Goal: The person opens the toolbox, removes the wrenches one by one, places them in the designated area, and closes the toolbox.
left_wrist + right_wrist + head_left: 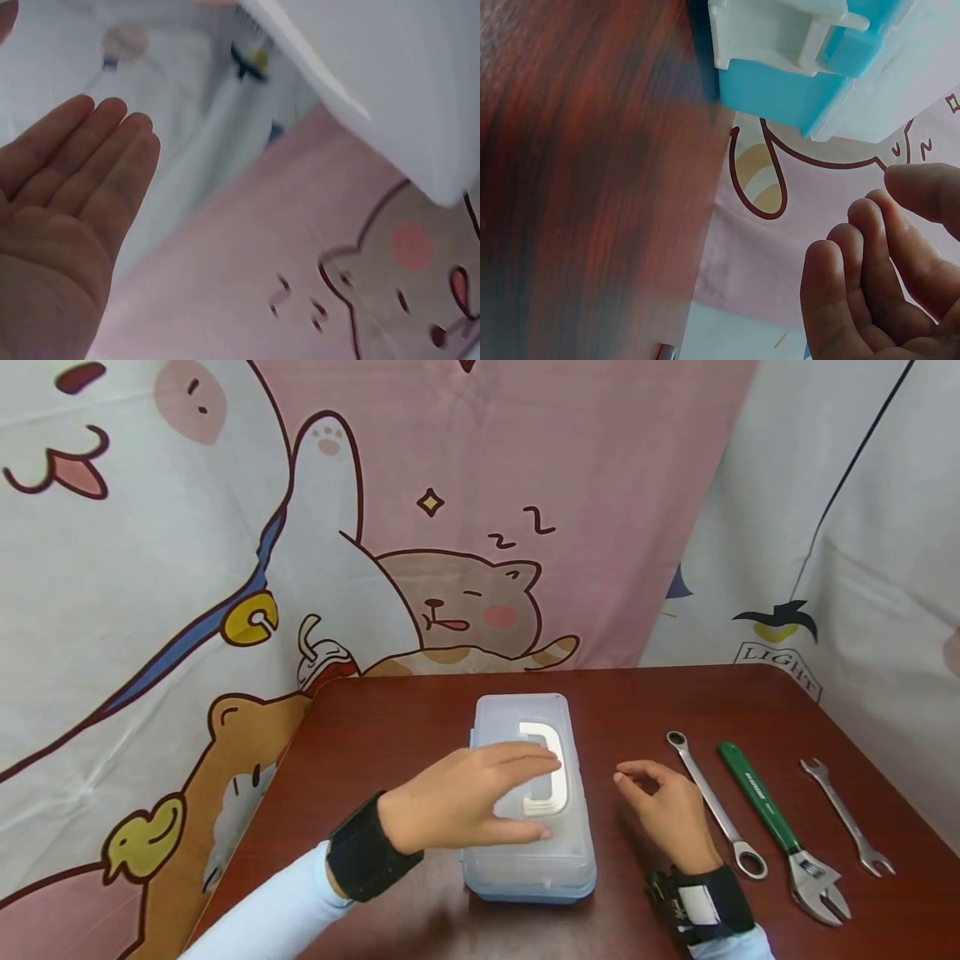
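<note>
A clear-lidded plastic storage box (517, 872) with a blue base sits on the table, its lid down. Over the lid and its white handle (546, 807) my left hand (476, 793) is held out flat, fingers straight and thumb apart, gripping nothing. To the right of the box is my right hand (671, 814), fingers loosely bent with thumb and index tips close together and no object showing between them. The right wrist view shows a white latch (769, 37) on the box's side, apart from the fingers. In the left wrist view the left palm faces the pale box lid's edge.
On the right of the dark red table (390, 727) lie a double-ended ring wrench (708, 797), a green-handled adjustable wrench (761, 797) and a small open-end wrench (843, 810). A printed cloth (600, 485) hangs behind the table and along its sides.
</note>
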`<move>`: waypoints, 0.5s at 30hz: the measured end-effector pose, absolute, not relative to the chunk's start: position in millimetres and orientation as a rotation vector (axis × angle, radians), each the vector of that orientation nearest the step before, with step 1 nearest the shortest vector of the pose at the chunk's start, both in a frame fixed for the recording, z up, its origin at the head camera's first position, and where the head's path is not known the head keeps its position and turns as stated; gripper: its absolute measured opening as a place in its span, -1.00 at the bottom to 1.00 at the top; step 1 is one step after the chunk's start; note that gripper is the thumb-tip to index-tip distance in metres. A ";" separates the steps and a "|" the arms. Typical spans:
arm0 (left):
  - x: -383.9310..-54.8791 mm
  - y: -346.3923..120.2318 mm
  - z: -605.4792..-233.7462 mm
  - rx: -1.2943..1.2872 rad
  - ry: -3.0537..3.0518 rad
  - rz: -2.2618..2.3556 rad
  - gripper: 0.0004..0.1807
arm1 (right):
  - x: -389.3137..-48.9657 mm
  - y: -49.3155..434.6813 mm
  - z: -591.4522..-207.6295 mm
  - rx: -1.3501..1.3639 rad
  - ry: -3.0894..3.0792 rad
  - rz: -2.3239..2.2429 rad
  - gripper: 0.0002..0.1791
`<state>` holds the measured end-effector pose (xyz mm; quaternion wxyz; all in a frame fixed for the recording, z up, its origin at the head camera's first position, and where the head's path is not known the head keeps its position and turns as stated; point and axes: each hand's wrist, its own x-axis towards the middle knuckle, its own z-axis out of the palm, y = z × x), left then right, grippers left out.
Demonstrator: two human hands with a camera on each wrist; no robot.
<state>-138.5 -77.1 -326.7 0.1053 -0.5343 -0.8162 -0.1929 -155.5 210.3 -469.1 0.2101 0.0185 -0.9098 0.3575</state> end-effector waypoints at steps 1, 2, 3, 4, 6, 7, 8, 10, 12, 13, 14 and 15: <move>-138.4 -83.2 -326.6 -1.518 -2.390 -0.626 -0.36 | -155.6 209.8 -469.3 0.048 -2.533 0.995 -0.78; -138.5 -88.8 -327.3 -1.465 -2.383 -0.679 -0.35 | -155.6 209.5 -469.4 0.043 -2.538 0.995 -0.78; -138.3 -94.2 -328.8 -1.410 -2.385 -0.724 -0.35 | -155.6 209.4 -469.5 0.038 -2.543 0.996 -0.78; -138.6 -99.2 -331.1 -1.363 -2.379 -0.768 -0.35 | -155.6 209.2 -469.6 0.035 -2.546 0.996 -0.78; -138.7 -108.6 -338.1 -1.268 -2.374 -0.835 -0.34 | -155.6 208.9 -470.1 0.031 -2.548 0.999 -0.78; -138.7 -113.0 -342.4 -1.227 -2.364 -0.870 -0.35 | -155.7 208.8 -470.5 0.032 -2.546 1.003 -0.78; -138.5 -117.1 -346.9 -1.183 -2.358 -0.899 -0.35 | -156.0 208.8 -470.8 0.036 -2.540 1.004 -0.79; -138.2 -124.0 -356.3 -1.102 -2.337 -0.949 -0.36 | -156.7 208.9 -471.6 0.048 -2.525 1.002 -0.80; -137.5 -130.0 -365.3 -1.027 -2.321 -1.009 -0.38 | -157.6 209.0 -472.2 0.063 -2.507 0.999 -0.82; -137.0 -132.7 -369.6 -0.990 -2.317 -1.038 -0.39 | -157.8 209.1 -472.3 0.070 -2.499 0.996 -0.83; -136.5 -135.3 -373.8 -0.951 -2.322 -1.066 -0.39 | -158.2 209.1 -472.5 0.075 -2.492 0.993 -0.84; -136.0 -137.5 -377.8 -0.919 -2.325 -1.093 -0.40 | -158.5 208.9 -472.5 0.077 -2.490 0.993 -0.84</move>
